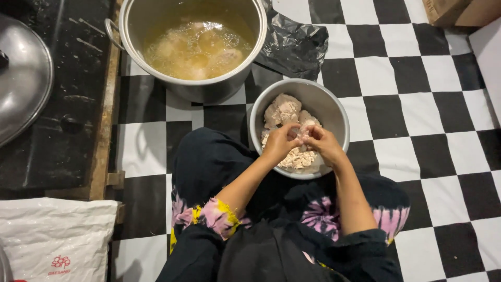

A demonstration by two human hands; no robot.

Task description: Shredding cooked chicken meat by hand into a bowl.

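Two hands at work: both meet over the small bowl, centre of the frame, pulling one piece of cooked meat apart.
Far left: a metal lid lies on the dark surface, upper left; a white plastic bag sits lower left.
Upper centre: a big steel pot holds yellowish broth with pale pieces in it; crumpled black plastic lies just to its right.
Left hand: fingers pinched on the meat piece, at the left side of it.
Small metal bowl: it stands on the checkered floor against the person's knees, holding whole chunks at the back and shredded meat in front.
Right hand: fingertips clenched on the same piece from the right, touching the left hand.
Doing it well, as I judge: keep the piece low over the bowl so shreds drop inside, tear along the grain, and take small pulls rather than big ones.
Lower centre: dark tie-dyed trousers, knees spread round the bowl.
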